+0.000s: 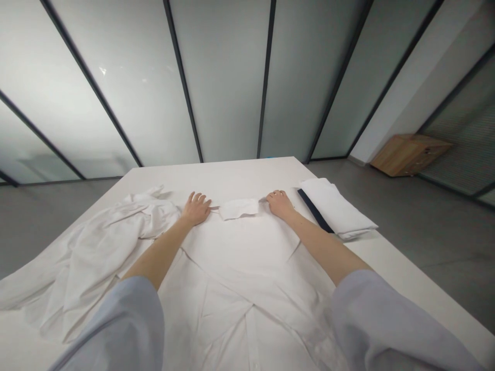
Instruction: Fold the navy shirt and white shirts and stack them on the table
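A white shirt lies spread over the table in front of me, its collar at the far end and creases running through its lower part. At the left of the collar, my left hand rests on the cloth with its fingers apart. My right hand is on the other side of the collar, fingers curled onto the shirt's edge and closed on the fabric. The undersides of both hands are hidden.
A crumpled white garment lies on the left of the white table. To the right is a folded white cloth beside a dark flat strip. A wooden cabinet stands on the floor by the frosted glass partition.
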Action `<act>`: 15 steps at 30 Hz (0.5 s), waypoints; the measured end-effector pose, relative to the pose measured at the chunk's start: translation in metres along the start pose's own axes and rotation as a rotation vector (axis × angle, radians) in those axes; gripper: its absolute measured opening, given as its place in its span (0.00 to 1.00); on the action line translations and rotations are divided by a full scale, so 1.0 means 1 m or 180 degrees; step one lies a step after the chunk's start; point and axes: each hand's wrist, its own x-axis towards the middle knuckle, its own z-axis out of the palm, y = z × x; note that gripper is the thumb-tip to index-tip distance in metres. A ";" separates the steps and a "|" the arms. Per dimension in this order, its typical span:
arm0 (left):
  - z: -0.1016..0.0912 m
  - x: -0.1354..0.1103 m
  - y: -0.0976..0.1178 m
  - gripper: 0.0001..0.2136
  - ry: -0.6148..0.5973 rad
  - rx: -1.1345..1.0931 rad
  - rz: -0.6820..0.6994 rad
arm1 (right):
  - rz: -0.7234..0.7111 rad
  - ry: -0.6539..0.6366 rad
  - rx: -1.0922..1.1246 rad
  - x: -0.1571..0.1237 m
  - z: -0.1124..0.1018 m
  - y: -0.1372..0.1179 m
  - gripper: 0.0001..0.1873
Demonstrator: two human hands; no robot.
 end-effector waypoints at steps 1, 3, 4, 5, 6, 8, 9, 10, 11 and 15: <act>0.000 0.000 -0.002 0.17 -0.0056 -0.0032 -0.0015 | 0.0077 0.0064 0.0024 -0.001 0.000 0.000 0.24; -0.003 0.003 -0.004 0.17 -0.0192 -0.0247 -0.0148 | 0.0224 0.0248 0.0053 0.000 0.000 0.000 0.25; -0.004 0.005 -0.005 0.17 -0.0214 -0.0407 -0.0311 | 0.0304 0.0329 0.0069 0.002 0.000 0.001 0.25; -0.005 0.009 -0.006 0.17 -0.0211 -0.0580 -0.0512 | 0.0397 0.0370 0.0098 0.005 0.000 0.001 0.25; -0.005 0.012 -0.008 0.18 -0.0197 -0.0760 -0.0724 | 0.0502 0.0367 0.0146 0.008 0.000 0.002 0.24; -0.006 0.019 -0.012 0.18 -0.0185 -0.1136 -0.1088 | 0.0706 0.0272 0.0298 0.014 0.002 0.005 0.21; -0.006 0.022 -0.016 0.18 -0.0216 -0.1330 -0.1212 | 0.0796 0.0213 0.0390 0.018 0.004 0.008 0.20; -0.006 0.025 -0.019 0.18 -0.0271 -0.1531 -0.1315 | 0.0871 0.0165 0.0482 0.021 0.005 0.010 0.19; -0.006 0.026 -0.023 0.18 -0.0326 -0.1745 -0.1408 | 0.0929 0.0136 0.0564 0.024 0.007 0.013 0.19; -0.005 0.024 -0.040 0.18 -0.0449 -0.2734 -0.1616 | 0.1000 0.0071 0.0730 0.033 0.014 0.022 0.18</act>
